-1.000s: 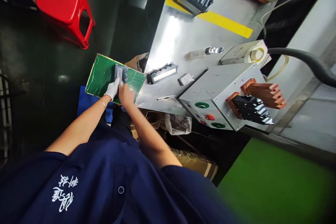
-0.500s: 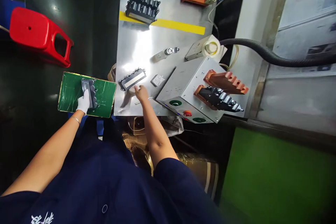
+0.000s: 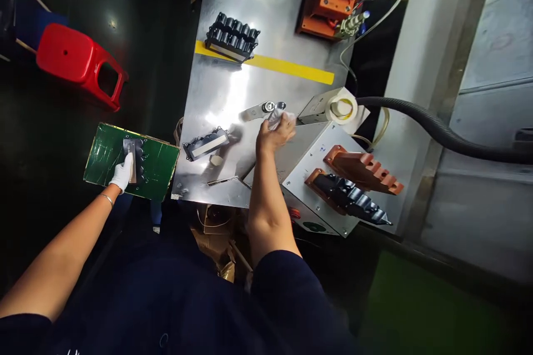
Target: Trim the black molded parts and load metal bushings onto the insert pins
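Note:
My left hand [image 3: 122,173], in a white glove, grips the near side of a black plastic part with a scalloped edge [image 3: 138,158], which lies on a green board [image 3: 100,158]. My right hand [image 3: 277,134] is bare and closed around a crumpled white cloth [image 3: 275,116] over the metal table. Just beyond that cloth is a bottle with a flipped-open metal cap [image 3: 255,113], which it partly overlaps in view. Another black part with a pale strip [image 3: 207,145] lies near the table's left edge. Beside it is a small round pale piece [image 3: 215,160].
A black part with rows of cylinders [image 3: 233,39] sits across yellow tape [image 3: 291,69]. To the right stand a metal control box [image 3: 308,161] with orange fixtures [image 3: 366,169], a tape roll [image 3: 342,108] and a dark hose [image 3: 420,122]. A red stool [image 3: 66,55] is at the left.
My right hand has left the black part with the pale strip, moved right and away from me, and taken up the white cloth. My left hand stays on its part; the view has shifted.

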### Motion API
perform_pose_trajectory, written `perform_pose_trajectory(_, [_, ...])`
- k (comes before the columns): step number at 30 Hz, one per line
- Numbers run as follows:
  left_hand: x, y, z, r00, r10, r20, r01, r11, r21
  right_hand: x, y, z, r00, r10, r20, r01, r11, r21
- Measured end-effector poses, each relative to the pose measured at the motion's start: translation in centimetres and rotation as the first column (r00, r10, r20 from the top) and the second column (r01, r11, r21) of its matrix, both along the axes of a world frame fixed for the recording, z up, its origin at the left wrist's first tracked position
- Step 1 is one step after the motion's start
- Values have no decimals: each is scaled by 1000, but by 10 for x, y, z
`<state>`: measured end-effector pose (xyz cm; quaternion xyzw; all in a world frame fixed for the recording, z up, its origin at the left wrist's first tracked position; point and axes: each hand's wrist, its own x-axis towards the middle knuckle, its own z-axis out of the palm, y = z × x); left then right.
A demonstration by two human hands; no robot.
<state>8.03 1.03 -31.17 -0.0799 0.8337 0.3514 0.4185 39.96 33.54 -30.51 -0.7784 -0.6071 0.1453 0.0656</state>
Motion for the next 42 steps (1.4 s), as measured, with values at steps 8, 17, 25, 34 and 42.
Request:
perform_pose_trajectory(8, [4,1,0,996,-47,81,45,998,33,-4,58,9,989,140,-46,-141,990,-30])
perform_pose_trajectory(17, [-4,0,-2,967,-193,166,202,979,-38,-80,-110,8,772,587,-244,-573,809,134])
perform_pose_trajectory(25, [-15,0,-1,910,-356,212,373,927,-44,-166,-318,11,226,937,-267,-974,220,-52])
perform_pose_trajectory(34, [-17,-7,-9,896,-362,257,356,932,73,-177,-319,13,237,924,-299,-967,195,-166])
perform_pose_trajectory(42, [-21,-9,-9,933,-218,287,210,976,57,-186,-323,18,235,937,-259,-970,208,-127])
